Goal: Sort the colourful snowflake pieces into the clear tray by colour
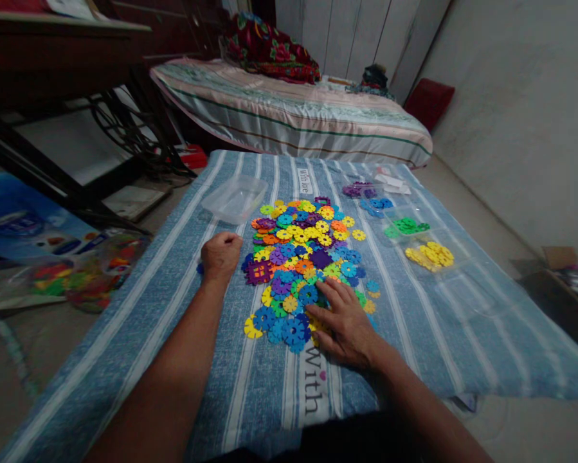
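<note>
A heap of colourful plastic flower-shaped discs (298, 231) is spread over the striped cloth in front of me. To the left of the heap, my left hand (220, 257) is closed, its fingers curled in and what they hold, if anything, hidden. A dark blue piece (200, 268) peeks out at that hand's left edge; whether it is held or lying on the cloth I cannot tell. My right hand (341, 318) rests on the heap's near right side, fingers stretched out and apart over blue and yellow discs. Purple square pieces (258, 272) lie among the discs.
A clear plastic tub (235, 198) stands beyond my left hand. On the right, a clear divided tray holds sorted purple (359, 190), blue (376, 204), green (407, 226) and yellow pieces (429, 255). A bed (293, 116) stands behind the table; a sewing-machine stand (119, 128) is at left.
</note>
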### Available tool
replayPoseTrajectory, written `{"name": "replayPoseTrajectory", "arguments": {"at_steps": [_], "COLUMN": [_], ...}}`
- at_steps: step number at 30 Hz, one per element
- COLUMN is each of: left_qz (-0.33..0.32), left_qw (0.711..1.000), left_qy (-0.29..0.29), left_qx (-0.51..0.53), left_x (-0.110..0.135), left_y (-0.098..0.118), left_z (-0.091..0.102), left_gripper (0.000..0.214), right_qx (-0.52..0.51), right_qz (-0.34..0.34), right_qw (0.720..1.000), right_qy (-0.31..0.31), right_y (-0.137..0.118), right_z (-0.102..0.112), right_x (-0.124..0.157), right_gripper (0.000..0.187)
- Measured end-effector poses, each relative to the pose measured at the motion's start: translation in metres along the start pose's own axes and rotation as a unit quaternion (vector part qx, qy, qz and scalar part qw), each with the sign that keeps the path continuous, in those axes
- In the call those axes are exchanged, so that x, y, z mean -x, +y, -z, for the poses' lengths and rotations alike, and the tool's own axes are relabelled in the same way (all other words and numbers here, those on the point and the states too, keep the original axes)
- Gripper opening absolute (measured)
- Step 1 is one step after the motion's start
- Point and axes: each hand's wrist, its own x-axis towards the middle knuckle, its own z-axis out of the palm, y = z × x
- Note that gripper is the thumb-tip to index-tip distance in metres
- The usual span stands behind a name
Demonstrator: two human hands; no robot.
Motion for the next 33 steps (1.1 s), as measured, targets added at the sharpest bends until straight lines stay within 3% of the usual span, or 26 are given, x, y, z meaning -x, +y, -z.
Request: {"name": "replayPoseTrajectory", "arguments": {"at_steps": [13,21,25,33], "left_qz": [0.002,0.005,0.004,0.009], "left_qw": [1.0,1.0,1.0,1.0], "left_qy": [0.0,-0.001,-0.001,0.001], "left_qx": [0.006,0.006,0.007,-0.001], "left_x": [0.001,0.001,0.001,0.0], "left_y": [-0.001,0.001,0.001,0.0], "left_z": [0.001,0.002,0.002,0.001], "left_gripper": [0.023,0.022,0.021,0.022], "right_qx": [-0.117,-0.196,-0.222,-0.232], "right_qz": [0.012,-0.043,-0.068,-0.045], "right_qw": [0.992,0.977,0.969,0.968], "right_qy": [0.054,0.076,0.088,0.084], "right_y": [0.008,0.013,0.013,0.011], "right_z": [0.0,0.005,0.009,0.01], "right_x": [0.005,0.006,0.007,0.006], "right_gripper": [0.025,0.009,0.007,0.008]}}
